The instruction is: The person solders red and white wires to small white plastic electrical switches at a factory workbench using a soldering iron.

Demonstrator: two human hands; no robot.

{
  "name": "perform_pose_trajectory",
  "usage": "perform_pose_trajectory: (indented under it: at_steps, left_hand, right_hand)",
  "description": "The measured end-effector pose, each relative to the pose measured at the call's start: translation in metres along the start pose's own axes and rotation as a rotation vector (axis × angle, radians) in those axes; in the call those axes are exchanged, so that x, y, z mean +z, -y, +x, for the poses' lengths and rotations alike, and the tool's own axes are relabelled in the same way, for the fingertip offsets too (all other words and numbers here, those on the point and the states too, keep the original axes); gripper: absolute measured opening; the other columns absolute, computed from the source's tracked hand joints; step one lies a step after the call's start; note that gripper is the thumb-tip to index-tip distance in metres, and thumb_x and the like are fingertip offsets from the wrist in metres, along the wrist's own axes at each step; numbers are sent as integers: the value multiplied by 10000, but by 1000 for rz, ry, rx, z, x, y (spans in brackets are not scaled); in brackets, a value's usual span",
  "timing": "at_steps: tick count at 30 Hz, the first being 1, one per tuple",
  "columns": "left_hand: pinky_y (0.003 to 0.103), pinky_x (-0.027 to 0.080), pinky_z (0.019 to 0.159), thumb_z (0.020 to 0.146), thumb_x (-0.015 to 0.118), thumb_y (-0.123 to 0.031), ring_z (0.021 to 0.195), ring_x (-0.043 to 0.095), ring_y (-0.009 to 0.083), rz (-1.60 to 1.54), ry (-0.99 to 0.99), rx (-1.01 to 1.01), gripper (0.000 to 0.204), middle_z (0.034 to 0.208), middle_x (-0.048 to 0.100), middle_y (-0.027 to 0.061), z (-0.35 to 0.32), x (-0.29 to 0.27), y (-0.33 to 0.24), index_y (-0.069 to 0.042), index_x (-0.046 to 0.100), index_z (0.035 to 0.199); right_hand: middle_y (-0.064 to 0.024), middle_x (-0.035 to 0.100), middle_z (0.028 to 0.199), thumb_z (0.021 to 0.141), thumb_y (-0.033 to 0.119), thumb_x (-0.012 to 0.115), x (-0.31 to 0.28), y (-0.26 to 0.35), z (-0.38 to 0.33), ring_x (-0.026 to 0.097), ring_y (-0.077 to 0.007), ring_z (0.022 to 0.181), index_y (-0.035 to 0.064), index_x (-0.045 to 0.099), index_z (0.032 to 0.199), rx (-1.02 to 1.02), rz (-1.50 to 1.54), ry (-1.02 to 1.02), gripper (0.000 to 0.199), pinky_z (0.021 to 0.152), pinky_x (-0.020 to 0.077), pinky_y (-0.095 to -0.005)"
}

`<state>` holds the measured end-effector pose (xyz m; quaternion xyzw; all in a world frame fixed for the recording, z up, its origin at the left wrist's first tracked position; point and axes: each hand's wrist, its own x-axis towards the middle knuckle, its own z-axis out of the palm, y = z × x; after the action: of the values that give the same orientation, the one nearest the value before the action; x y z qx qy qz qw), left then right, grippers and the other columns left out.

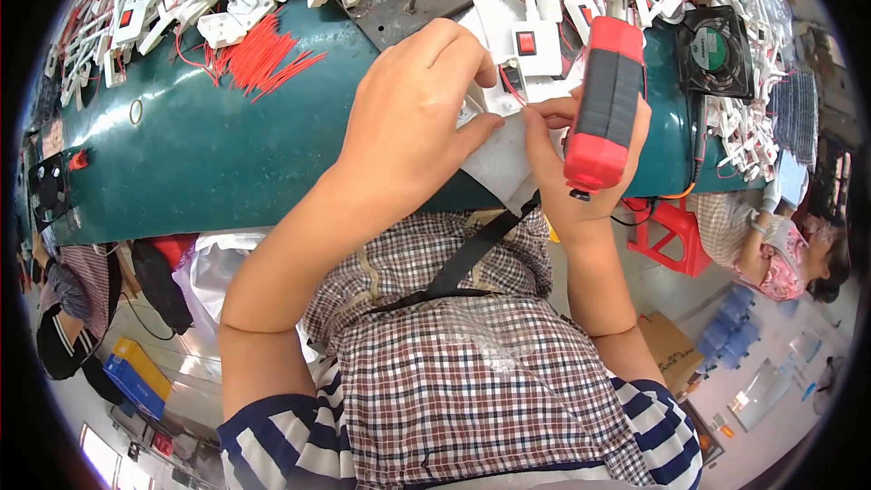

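My right hand [581, 204] is wrapped round a red and black soldering gun [606, 100], its metal barrel pointing away from me. The thumb and a fingertip of this hand pinch a thin red wire [513, 89]. Across from it, my left hand [422, 109] curls its fingers and thumb about the near edge of a white plastic power strip housing [547, 88]; its grip is partly hidden. Just beyond lies a white piece with a red rocker switch [540, 47] and a white cord. A pale grey sheet [504, 159] hangs under my fingers at the table edge.
A bundle of cut red wires [261, 56] lies on the green table [227, 159]. White switch housings and cords [150, 0] pile along its far side. A black fan [717, 52] stands at right, near a red stool [671, 236]. Another person [771, 245] sits at far right.
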<state>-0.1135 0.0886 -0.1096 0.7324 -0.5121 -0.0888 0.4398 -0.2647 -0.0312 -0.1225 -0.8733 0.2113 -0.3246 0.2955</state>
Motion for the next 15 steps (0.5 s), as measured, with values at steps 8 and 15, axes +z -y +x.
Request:
perform_pose_trajectory:
  at_steps: [8,15]
  left_hand:
    - [382,435,814,655,806,-33,980,607,259,81,-109,148,361,996,625,36,4,5,-4,-103,625,960]
    - [382,432,803,673,797,-46,949,612,260,122,-45,19,357,978,640,38,4,1,-7,-101,632,985]
  right_hand:
    - [-125,545,1134,728,22,826,-2,-6,-5,615,-226,937,-18,448,1261,103,78,-17,655,799,512,-324]
    - [-101,548,1106,751,31,849,-4,9,2,600,-194,957,4,436,1269,295,208,33,663,835,517,-322]
